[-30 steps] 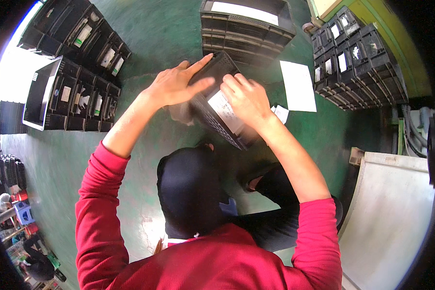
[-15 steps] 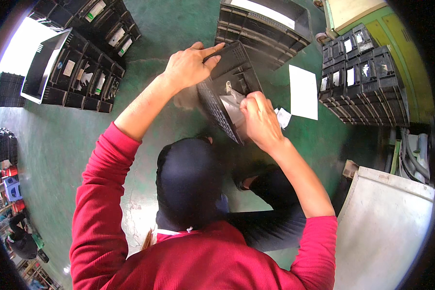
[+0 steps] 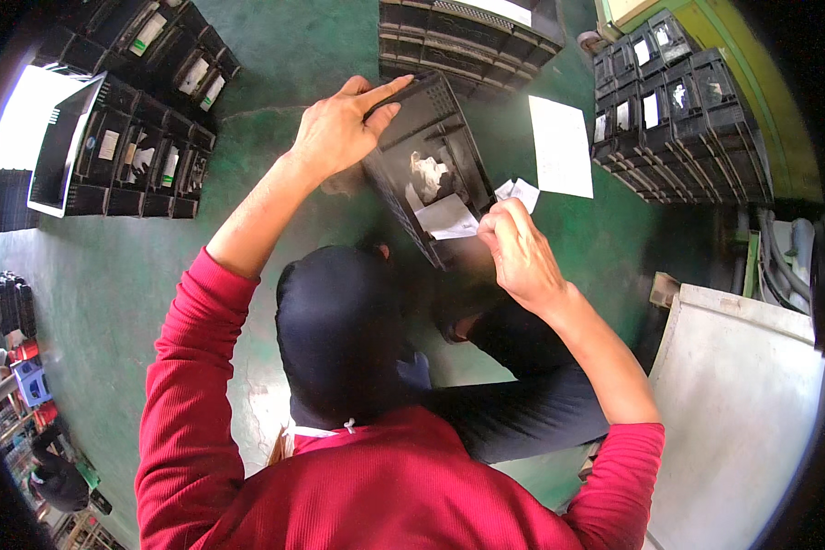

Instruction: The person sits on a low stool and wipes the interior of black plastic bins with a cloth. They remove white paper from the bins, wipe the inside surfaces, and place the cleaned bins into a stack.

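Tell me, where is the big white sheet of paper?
In the head view, the big white sheet of paper lies flat on the green floor, upper right of middle, between the tilted black crate and the stacked black crates.

crate [image 3: 431,119] black | floor [image 3: 275,82] green | sleeves [image 3: 192,385] red | paper sheet [image 3: 560,147] white

Both arms reach forward in red sleeves pushed up. The left hand [image 3: 339,128] is raised, fingers extended; the right hand [image 3: 520,252] curls, pinching.
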The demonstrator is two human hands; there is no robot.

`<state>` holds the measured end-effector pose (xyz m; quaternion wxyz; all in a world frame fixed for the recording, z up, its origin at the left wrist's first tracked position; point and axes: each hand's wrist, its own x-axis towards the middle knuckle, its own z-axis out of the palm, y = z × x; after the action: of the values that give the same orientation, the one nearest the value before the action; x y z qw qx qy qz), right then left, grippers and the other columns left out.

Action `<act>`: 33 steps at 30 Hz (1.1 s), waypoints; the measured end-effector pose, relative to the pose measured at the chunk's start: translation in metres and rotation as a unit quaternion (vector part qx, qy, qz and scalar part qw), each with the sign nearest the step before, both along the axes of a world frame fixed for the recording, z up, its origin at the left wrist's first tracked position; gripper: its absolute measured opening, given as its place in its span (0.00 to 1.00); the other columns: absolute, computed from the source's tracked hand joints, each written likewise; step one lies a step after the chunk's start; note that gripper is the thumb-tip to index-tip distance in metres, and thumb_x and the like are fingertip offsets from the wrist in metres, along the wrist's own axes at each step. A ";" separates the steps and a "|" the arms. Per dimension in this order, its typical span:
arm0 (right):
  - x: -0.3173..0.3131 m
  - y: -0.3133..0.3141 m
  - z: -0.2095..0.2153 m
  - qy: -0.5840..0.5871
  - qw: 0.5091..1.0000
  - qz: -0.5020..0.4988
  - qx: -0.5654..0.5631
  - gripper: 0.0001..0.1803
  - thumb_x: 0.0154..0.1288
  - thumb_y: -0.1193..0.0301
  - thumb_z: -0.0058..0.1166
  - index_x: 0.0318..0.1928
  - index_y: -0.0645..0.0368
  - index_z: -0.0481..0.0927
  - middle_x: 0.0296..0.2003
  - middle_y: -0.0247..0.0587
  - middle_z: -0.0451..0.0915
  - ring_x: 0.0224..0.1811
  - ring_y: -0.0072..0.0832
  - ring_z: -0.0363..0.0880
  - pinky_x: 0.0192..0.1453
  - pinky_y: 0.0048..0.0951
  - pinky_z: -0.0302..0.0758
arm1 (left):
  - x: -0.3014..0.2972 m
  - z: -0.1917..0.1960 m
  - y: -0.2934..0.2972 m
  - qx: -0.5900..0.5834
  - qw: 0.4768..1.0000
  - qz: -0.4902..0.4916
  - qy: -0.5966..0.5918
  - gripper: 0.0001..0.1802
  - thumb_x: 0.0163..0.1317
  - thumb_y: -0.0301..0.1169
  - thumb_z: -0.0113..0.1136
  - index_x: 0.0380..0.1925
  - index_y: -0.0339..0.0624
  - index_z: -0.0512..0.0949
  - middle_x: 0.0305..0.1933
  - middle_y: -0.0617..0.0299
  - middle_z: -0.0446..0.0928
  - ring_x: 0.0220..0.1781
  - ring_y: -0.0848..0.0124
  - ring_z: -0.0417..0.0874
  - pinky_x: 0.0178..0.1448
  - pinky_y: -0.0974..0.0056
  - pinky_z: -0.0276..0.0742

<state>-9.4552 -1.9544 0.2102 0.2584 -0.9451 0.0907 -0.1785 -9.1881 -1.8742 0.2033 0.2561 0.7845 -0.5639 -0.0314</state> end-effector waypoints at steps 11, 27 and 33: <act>-0.032 0.020 0.008 0.030 0.996 0.005 0.082 0.08 0.54 0.85 0.48 0.34 0.62 0.69 0.34 0.48 0.68 0.37 0.45 0.71 0.42 0.38 0.70 | 0.002 -0.007 -0.003 -0.042 0.999 0.008 0.002 0.19 0.64 0.43 0.48 0.56 0.70 0.70 0.38 0.59 0.74 0.39 0.56 0.80 0.44 0.55 0.76; -0.115 -0.172 -0.190 0.249 0.911 -0.277 0.177 0.15 0.53 0.60 0.55 0.33 0.58 0.75 0.40 0.44 0.71 0.44 0.37 0.72 0.48 0.33 0.70 | 0.010 0.004 -0.010 0.046 0.993 0.008 0.105 0.22 0.67 0.36 0.44 0.61 0.50 0.67 0.40 0.52 0.72 0.44 0.64 0.74 0.53 0.67 0.66; -0.085 -0.164 -0.300 0.340 0.836 -0.426 0.058 0.22 0.49 0.54 0.58 0.40 0.54 0.74 0.46 0.43 0.69 0.53 0.40 0.68 0.54 0.49 0.66 | 0.008 0.009 -0.018 0.066 0.991 0.002 0.115 0.23 0.67 0.37 0.42 0.60 0.39 0.66 0.55 0.50 0.71 0.56 0.62 0.70 0.63 0.67 0.58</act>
<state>-9.5405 -2.1182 -0.0897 0.1639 -0.7976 0.5765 0.0677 -9.1799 -1.8922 0.2121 0.2669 0.7921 -0.5259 -0.1575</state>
